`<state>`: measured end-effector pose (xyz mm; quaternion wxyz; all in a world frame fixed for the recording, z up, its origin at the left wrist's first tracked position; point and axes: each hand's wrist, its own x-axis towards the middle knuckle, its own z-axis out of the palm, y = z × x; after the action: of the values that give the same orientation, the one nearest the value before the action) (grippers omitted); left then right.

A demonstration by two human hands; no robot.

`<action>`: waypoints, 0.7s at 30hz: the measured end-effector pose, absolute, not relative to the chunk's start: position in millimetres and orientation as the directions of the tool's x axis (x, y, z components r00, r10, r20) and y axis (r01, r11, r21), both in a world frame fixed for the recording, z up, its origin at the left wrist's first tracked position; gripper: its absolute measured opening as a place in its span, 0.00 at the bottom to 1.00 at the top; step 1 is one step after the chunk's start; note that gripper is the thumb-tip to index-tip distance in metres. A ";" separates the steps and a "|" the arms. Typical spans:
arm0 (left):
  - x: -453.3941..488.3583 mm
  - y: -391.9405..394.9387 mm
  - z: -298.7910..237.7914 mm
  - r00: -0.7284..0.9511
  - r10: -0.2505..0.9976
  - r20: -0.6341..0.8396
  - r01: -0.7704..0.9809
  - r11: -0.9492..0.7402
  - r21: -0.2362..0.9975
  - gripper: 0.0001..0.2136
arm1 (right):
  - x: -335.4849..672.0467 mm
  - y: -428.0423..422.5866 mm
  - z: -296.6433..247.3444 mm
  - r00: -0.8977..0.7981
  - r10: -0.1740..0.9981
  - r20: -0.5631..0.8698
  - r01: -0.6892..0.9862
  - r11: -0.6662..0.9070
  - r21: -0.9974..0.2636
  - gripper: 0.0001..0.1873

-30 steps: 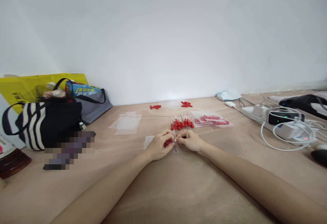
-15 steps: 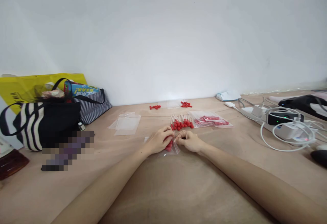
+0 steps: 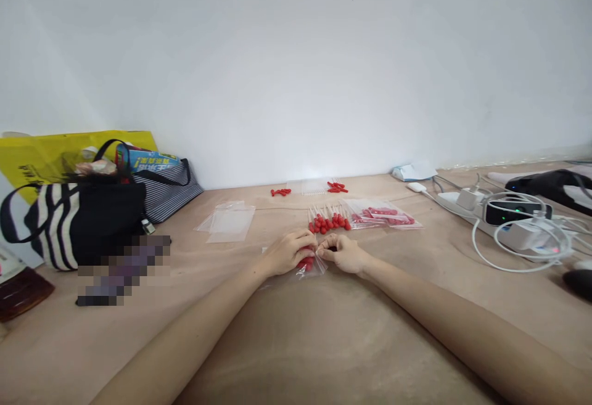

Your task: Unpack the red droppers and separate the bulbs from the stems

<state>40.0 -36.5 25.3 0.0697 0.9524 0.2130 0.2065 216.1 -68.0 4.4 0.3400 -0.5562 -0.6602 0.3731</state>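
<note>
A clear plastic bag (image 3: 303,274) with red-tipped sticks (image 3: 306,262) inside lies between my two hands on the table. Over the bag's left part, my left hand (image 3: 291,251) is closed on it, hiding some of the contents. At the bag's right edge, my right hand (image 3: 343,253) pinches the plastic between thumb and forefinger. Just beyond my hands lies a row of loose red-headed sticks (image 3: 329,222), pale shafts pointing away. To their right, several filled bags (image 3: 382,214) overlap in a pile.
Flat clear bags (image 3: 231,223) are spread at the left. Small groups of red-tipped sticks (image 3: 280,192) lie near the wall. A black striped bag (image 3: 92,226) stands at the far left. A power strip (image 3: 462,206) with chargers and white cables (image 3: 476,257) occupies the right.
My hands stay almost in place on the bag. The plastic's near and right edges have shifted and crumpled slightly, and the red tips inside show a little differently.
</note>
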 end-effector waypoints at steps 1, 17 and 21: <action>40.8 -35.8 24.0 0.825 0.416 0.382 0.366 -0.909 0.201 0.06 | 215.6 -69.0 6.0 -0.145 0.989 0.032 0.498 0.101 -0.861 0.09; 43.0 -37.7 17.7 0.789 0.339 0.512 0.345 -0.935 0.088 0.07 | 213.8 -70.5 9.3 -0.122 0.992 0.030 0.556 0.093 -0.826 0.09; 42.5 -39.3 18.7 0.773 0.417 0.477 0.400 -0.905 0.143 0.07 | 216.6 -65.9 3.9 -0.170 0.985 0.013 0.508 0.099 -0.855 0.11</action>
<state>42.5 -39.3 18.7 0.0164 0.9415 0.2171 0.2572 216.6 -65.9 3.9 0.3205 -0.5587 -0.6684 0.3720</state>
